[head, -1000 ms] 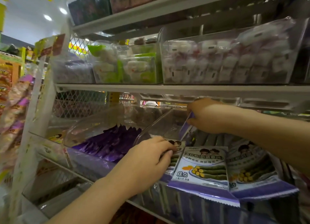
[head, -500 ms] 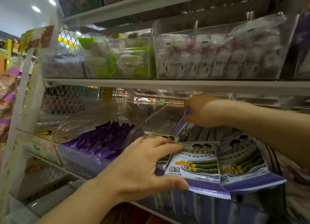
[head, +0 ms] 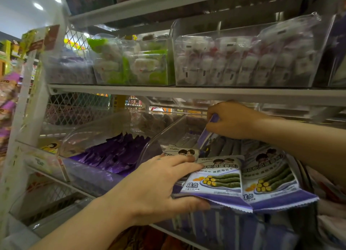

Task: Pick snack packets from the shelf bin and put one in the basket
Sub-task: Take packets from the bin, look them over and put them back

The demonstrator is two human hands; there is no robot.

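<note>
Left hand (head: 159,186): grip closed on the front snack packet (head: 215,180), thumb under, fingers over, at the front lip of the clear bin (head: 162,137). Right hand (head: 232,120): grip pinching an upright purple packet (head: 206,133) deep inside that bin.

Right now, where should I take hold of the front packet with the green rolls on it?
Pinch the front packet at its purple sealed edge, coming from the front-left, above and below. It lies flat and that edge overhangs the bin, which is where the left hand holds it.
</note>
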